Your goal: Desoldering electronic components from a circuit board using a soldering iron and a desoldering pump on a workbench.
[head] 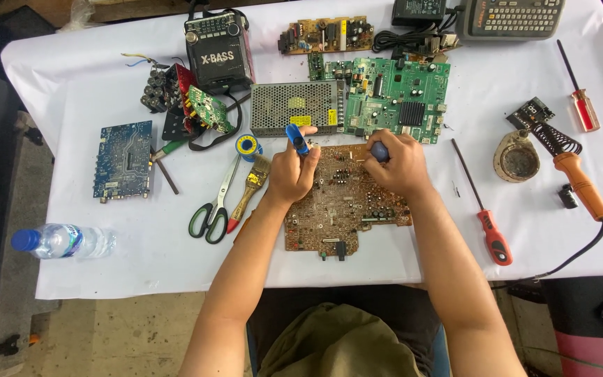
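A brown circuit board (pixel 347 209) lies on the white-covered table (pixel 106 272) in front of me. My left hand (pixel 291 171) rests on the board's upper left corner and grips a blue-handled tool (pixel 297 138) that points up and away. My right hand (pixel 396 164) is closed around a dark blue tool handle (pixel 380 150) over the board's upper right part; its tip is hidden under my fingers.
Beyond the board sit a green circuit board (pixel 392 94), a metal mesh power supply (pixel 291 108) and a black radio (pixel 219 49). Scissors (pixel 214 206), a brush (pixel 249 185) and solder roll (pixel 248 146) lie left. A red screwdriver (pixel 483 206) and orange soldering iron (pixel 581 185) lie right.
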